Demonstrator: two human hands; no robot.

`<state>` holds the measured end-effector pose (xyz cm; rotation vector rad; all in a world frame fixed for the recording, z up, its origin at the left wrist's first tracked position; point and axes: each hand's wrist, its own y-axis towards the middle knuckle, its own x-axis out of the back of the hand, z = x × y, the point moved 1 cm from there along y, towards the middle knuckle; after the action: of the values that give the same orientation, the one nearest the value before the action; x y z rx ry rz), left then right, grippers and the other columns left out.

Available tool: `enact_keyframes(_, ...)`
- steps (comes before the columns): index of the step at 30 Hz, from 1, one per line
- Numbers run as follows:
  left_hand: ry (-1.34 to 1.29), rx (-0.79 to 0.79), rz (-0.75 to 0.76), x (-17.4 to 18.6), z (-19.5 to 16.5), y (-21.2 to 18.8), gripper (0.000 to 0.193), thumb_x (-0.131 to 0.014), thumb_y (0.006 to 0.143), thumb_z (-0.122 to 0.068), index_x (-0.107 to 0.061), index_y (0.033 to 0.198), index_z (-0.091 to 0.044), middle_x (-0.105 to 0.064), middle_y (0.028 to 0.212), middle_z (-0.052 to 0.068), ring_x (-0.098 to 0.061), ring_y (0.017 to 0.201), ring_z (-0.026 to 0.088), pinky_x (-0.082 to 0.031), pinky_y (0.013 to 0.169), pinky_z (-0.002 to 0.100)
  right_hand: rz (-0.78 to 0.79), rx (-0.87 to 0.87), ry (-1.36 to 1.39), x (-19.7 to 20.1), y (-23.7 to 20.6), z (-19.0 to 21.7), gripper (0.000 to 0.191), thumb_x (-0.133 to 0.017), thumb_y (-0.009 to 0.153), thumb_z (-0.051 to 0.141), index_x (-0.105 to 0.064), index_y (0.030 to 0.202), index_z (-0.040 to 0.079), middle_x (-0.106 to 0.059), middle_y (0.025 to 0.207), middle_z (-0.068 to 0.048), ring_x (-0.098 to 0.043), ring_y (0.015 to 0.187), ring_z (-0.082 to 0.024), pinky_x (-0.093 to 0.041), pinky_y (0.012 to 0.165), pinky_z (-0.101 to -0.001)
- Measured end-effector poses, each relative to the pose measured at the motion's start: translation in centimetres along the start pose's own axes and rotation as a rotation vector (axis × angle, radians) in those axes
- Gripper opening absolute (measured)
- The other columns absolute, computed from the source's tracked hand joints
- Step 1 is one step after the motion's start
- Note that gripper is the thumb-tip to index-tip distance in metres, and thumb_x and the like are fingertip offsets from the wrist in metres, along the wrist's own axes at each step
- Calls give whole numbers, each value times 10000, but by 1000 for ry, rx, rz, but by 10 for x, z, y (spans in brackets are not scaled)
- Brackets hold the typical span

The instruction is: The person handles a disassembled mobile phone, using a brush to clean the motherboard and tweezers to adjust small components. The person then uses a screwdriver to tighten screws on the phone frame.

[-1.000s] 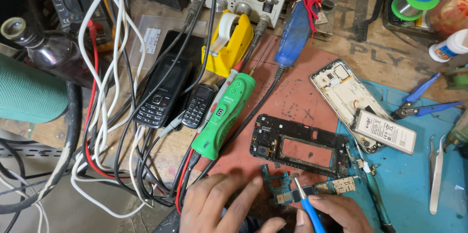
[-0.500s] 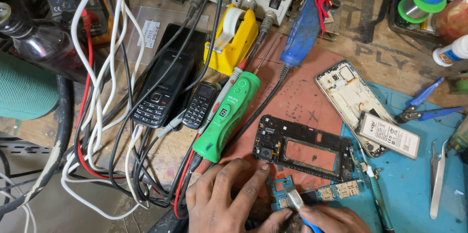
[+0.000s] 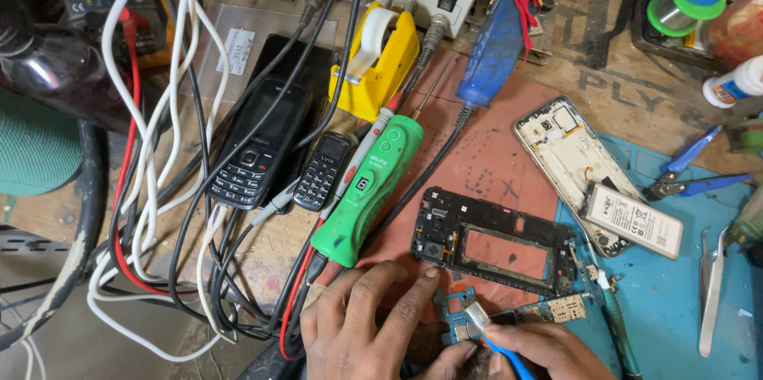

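My left hand (image 3: 366, 324) rests at the bottom of the view, fingers spread, pinning down a small blue circuit board (image 3: 455, 310). In my right hand (image 3: 540, 348) is a blue-handled tool (image 3: 491, 334) whose metal tip touches that board. Just above the board lies a black phone middle frame (image 3: 493, 246) on a reddish mat (image 3: 493, 149). A green handheld tester (image 3: 369, 189) lies beside my left hand, to its upper left.
Two black keypad phones (image 3: 254, 153) lie under a tangle of white, black and red cables (image 3: 159, 189). An opened white phone with a battery (image 3: 596, 181), blue pliers (image 3: 691, 173), tweezers (image 3: 710, 292), a yellow tape dispenser (image 3: 377, 58) and a blue hot-glue gun (image 3: 505, 30) are around.
My left hand has slid up and spread over the circuit board. My right hand has shifted the blue tool so its tip sits on the board. The view moved closer.
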<state>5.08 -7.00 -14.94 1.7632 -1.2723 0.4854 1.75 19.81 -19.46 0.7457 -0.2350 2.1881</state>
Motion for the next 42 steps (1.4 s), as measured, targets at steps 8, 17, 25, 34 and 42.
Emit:
enact_keyframes(8,-5,-2,6,2,-2,1,660,-787,774,-635,-712,1278,-215,-617,1269,14,-560,1200,262,-346,1051,486,-85,85,-235,-6,-22,-17,510,-803,764,145,-665,1247,60,-759,1078,-174,-751,1007,-313,-560,909,-429)
enact_keyframes(17,4,30,55,3,-3,-4,655,-809,755,-618,-719,1277,-234,-624,1271,15,-545,1195,281,-351,1028,493,-233,-40,-239,-6,-9,13,429,-819,837,200,-707,1249,155,-770,1104,-73,-769,1031,-234,-579,954,-362)
enact_keyframes(25,-14,12,51,5,-5,1,671,-807,758,-625,-706,1287,-225,-610,1279,14,-543,1211,270,-338,1055,506,-148,-34,-227,-13,-21,4,491,-832,784,208,-702,1253,142,-790,1067,-71,-759,1001,-244,-581,937,-382)
enact_keyframes(34,1,25,40,1,-2,-6,659,-806,754,-618,-710,1278,-229,-609,1282,19,-525,1231,287,-335,1048,510,-108,39,-221,-10,-30,-13,499,-786,825,221,-642,1283,81,-769,1140,-176,-751,1060,-315,-575,946,-440)
enact_keyframes(42,-2,34,81,1,-3,-6,648,-808,753,-617,-710,1270,-239,-601,1281,17,-508,1238,289,-326,1041,520,-202,-149,-212,-10,-23,11,506,-809,861,295,-657,1306,108,-741,1140,-158,-726,1050,-278,-596,946,-424)
